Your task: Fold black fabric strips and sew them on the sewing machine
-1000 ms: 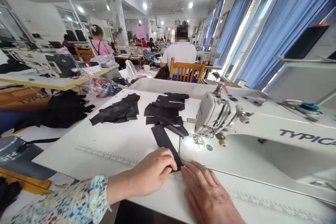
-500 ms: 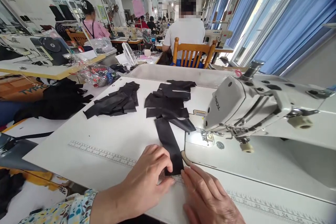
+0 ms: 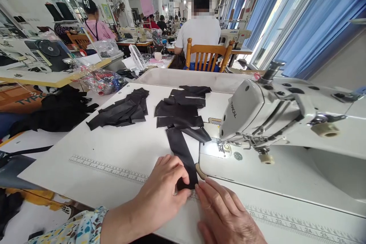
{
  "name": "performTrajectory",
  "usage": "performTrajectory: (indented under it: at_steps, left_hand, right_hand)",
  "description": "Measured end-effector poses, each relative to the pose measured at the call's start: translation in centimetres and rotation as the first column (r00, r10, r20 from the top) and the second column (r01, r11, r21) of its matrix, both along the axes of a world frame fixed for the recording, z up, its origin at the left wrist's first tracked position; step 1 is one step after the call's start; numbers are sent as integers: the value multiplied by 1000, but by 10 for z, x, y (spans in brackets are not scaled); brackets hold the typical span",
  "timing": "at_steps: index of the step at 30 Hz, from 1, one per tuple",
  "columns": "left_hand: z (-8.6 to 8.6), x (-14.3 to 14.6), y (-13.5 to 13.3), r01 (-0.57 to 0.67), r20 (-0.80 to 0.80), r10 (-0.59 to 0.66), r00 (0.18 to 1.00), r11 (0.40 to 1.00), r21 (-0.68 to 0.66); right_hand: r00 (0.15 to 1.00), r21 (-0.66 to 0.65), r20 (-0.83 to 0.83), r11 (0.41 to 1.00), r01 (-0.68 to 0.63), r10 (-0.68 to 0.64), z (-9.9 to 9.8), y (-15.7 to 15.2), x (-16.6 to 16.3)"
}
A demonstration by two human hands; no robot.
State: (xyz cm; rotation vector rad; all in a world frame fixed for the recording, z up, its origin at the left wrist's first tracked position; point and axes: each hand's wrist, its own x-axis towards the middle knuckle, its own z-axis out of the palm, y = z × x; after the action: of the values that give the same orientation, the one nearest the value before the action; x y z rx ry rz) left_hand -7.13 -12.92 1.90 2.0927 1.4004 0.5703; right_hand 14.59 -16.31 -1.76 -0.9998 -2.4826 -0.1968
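A black fabric strip [image 3: 183, 154] lies lengthwise on the white sewing table, its near end over the printed ruler scale [image 3: 110, 168]. My left hand [image 3: 161, 183] is on that near end, index finger curled and thumb at the bottom edge, pinching the cloth. Flat on the table, my right hand [image 3: 225, 207] has its fingers stretched out, with fingertips touching the strip's near right corner. Beyond the strip several black fabric pieces [image 3: 178, 108] lie overlapped in a row. Another pile of black pieces [image 3: 121, 110] is to their left.
At right stands a white sewing machine [image 3: 251, 110], its lit needle area just right of the strip. A pale trough [image 3: 194, 78] runs along the table's far edge. Farther off are a wooden chair [image 3: 210, 51], a person in white, a small fan [image 3: 137, 57] and dark cloth [image 3: 61, 110].
My left thumb has drawn up against the strip's near edge, closing toward the index finger. My right hand stays almost in place. The whole view has shifted slightly.
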Motion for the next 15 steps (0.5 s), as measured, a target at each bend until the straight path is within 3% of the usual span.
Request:
performTrajectory:
  at_steps: [9,12,15]
  left_hand:
    - [17,5,12,-42,-67,29,997,977,-211]
    - [17,6,13,-20,-69,6,998,979,-204]
    - [14,6,11,26,-73,-34,997,993,-116]
  right_hand:
    - [1000,-2,4,1000,4,-4,1,-3,0]
    - [1000,-2,4,1000,0,0,2,-2,0]
    - [1000,-24,2,1000,0,0,1,-2,1]
